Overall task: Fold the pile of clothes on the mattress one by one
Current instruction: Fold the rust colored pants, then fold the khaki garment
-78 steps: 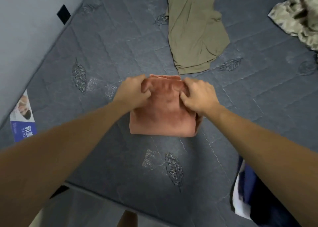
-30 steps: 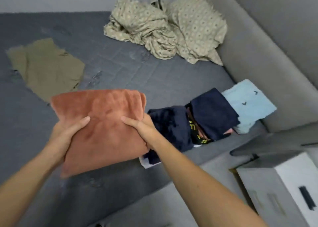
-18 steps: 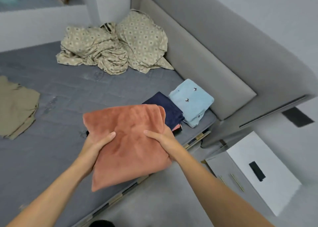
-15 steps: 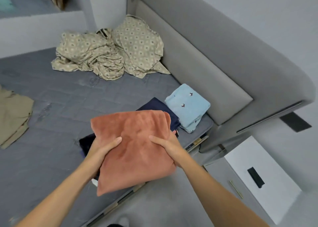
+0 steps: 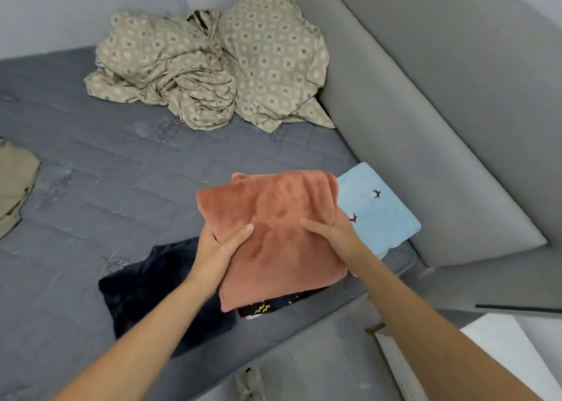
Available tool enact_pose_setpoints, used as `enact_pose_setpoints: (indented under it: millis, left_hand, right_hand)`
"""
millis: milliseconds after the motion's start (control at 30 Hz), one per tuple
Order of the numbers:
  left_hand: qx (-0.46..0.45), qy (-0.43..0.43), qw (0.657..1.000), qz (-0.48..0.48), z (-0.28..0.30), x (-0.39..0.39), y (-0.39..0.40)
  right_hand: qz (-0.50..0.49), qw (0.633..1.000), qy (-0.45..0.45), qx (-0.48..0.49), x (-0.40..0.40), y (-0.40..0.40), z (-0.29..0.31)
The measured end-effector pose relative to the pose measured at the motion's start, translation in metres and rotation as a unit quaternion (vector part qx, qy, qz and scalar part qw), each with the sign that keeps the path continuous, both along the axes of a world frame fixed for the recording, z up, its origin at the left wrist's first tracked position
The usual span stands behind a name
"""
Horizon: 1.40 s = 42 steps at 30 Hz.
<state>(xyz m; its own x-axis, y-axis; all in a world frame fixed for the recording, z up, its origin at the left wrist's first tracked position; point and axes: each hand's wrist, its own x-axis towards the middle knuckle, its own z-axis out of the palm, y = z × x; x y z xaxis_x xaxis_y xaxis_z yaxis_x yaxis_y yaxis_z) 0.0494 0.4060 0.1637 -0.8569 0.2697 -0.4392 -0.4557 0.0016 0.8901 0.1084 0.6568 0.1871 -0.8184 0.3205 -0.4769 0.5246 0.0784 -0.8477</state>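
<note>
A folded rust-orange cloth (image 5: pixel 273 218) is held between both hands over the row of folded clothes at the mattress's near right edge. My left hand (image 5: pixel 217 245) grips its left side, thumb on top, fingers hidden underneath. My right hand (image 5: pixel 331 236) grips its right side the same way. Below and beside it lie a folded dark navy garment (image 5: pixel 146 288), a dark item with yellow print (image 5: pixel 267 306) and a folded light blue garment (image 5: pixel 380 215). An olive garment (image 5: pixel 13 187) lies flat at the far left.
A crumpled beige patterned sheet (image 5: pixel 213 65) is heaped at the back of the grey mattress (image 5: pixel 100 172). The grey padded headboard (image 5: pixel 425 126) runs along the right. A white cabinet (image 5: pixel 501 358) stands at the lower right, on the floor beside the bed.
Both hands lifted the folded orange cloth from the mattress middle and carried it right; it now sits lower, over the stack of folded clothes by the headboard.
</note>
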Motion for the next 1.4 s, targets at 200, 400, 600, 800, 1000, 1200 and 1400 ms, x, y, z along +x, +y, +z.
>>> enact_pose_setpoints:
  millis: [200,400,600,800,1000,1200,1400]
  left_hand:
    - [-0.184,-0.138,0.973,0.023,-0.126,-0.015,0.055]
    - [-0.321,-0.086,0.943,-0.023,-0.145,-0.007,0.065]
    - [-0.472,0.016,0.879,-0.065,-0.087,0.001,0.056]
    - [-0.558,0.107,0.816,-0.105,-0.02,0.007,0.013]
    - [-0.586,0.131,0.798,-0.059,0.023,0.015,-0.074]
    - [-0.598,0.086,0.797,0.016,0.013,0.029,-0.228]
    - [-0.588,0.037,0.807,0.026,-0.061,0.028,-0.432]
  right_hand:
    - [0.047,0.979,-0.093,0.176,-0.028,0.036,-0.113]
    - [0.132,0.918,-0.127,0.351,-0.032,0.032,-0.14]
    - [0.241,0.847,-0.015,0.473,-0.048,0.018,-0.089]
    - [0.343,0.818,0.024,0.462,-0.064,-0.021,-0.036]
    - [0.425,0.778,0.109,0.449,-0.082,-0.131,-0.007]
    - [0.495,0.741,0.19,0.413,-0.106,-0.31,-0.025]
    - [0.549,0.719,0.156,0.397,-0.143,-0.504,-0.09]
